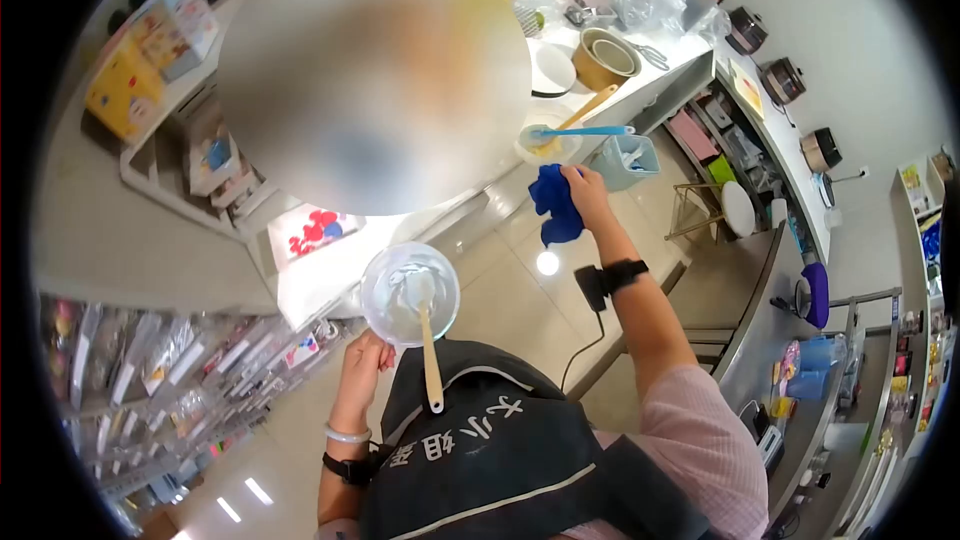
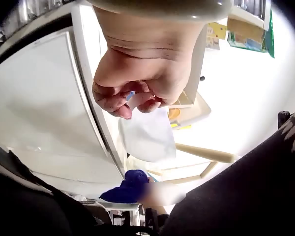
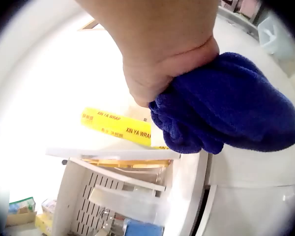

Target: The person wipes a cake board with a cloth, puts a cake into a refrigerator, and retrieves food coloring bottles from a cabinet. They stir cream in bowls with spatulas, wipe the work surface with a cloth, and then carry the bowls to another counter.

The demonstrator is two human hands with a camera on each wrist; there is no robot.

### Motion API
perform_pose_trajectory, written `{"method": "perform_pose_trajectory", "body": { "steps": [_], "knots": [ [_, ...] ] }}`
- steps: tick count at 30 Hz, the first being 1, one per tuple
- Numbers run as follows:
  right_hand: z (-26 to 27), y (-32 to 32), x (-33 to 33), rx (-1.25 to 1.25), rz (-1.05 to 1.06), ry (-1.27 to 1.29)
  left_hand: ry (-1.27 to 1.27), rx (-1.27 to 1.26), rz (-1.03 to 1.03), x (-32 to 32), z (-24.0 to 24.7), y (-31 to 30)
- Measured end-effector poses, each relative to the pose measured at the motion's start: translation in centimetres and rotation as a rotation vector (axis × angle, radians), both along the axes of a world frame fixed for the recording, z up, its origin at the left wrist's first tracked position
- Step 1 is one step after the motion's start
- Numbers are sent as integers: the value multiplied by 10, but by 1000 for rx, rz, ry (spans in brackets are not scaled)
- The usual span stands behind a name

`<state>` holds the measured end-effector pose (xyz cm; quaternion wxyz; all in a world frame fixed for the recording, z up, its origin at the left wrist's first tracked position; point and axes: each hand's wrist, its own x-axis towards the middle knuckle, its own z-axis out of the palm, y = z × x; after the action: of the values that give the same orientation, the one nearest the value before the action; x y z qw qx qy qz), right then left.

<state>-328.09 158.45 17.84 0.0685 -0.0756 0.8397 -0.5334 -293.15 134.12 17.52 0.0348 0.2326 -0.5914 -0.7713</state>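
Observation:
My left hand (image 1: 366,358) grips the side of a clear bowl (image 1: 380,285), its fingers curled at the bowl's edge. Whitish residue coats the inside of that bowl, and a spatula with a pale wooden handle (image 1: 431,365) leans out toward my apron. From the left wrist view, the curled fingers are over the translucent bowl wall (image 2: 147,137). My right hand (image 1: 590,198) holds a bunched dark blue cloth (image 1: 556,208), which hangs beyond the counter's front edge. Seen from the right wrist, the cloth (image 3: 231,105) droops from the grip, and the fingertips are hidden.
On the counter, a tub (image 1: 530,148) bears a blue spatula (image 1: 590,131) and a wooden-handled one. Behind it are round cake tins (image 1: 588,68). A light blue bin (image 1: 640,172) stands just past my right hand. A yellow wrap box (image 3: 118,127) lies near a slotted basket (image 3: 78,201).

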Motion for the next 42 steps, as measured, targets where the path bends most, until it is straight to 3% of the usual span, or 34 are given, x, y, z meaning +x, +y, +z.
{"method": "perform_pose_trajectory", "body": {
  "steps": [7,10,12,14,15,17,19,21,24,27,30,37,39,42],
  "knots": [
    [-30,-30,-82,-200,-77,-204,-24,-15,-226,-104,22,-7],
    [-43,-24,-100,-166,-48,-149,-73,-13,-239,-135,21,2],
    [-30,-16,-102,49,-124,145,-97,-21,-232,-155,25,10],
    [27,-4,-71,90,-6,10,-134,-24,-198,-177,29,20],
    [21,13,-68,82,137,153,-172,-30,-174,-185,27,28],
    [51,31,-47,215,374,138,-149,-39,-144,-202,13,40],
    [41,34,-64,126,306,87,-125,58,-42,-226,4,60],
    [0,38,-115,110,258,237,-124,23,11,-254,-1,83],
    [1,34,-152,270,273,259,-170,37,120,-274,-7,113],
    [-5,37,-192,394,427,285,-205,91,238,-299,-4,133],
    [-24,31,-238,439,531,500,-230,54,300,-312,-6,146],
    [-6,28,-252,328,751,372,-196,61,432,-325,-6,164],
    [-7,31,-251,365,741,380,-229,-3,409,-323,-4,162],
    [16,44,-240,595,659,179,-197,7,422,-319,-1,164]
  ]
}}
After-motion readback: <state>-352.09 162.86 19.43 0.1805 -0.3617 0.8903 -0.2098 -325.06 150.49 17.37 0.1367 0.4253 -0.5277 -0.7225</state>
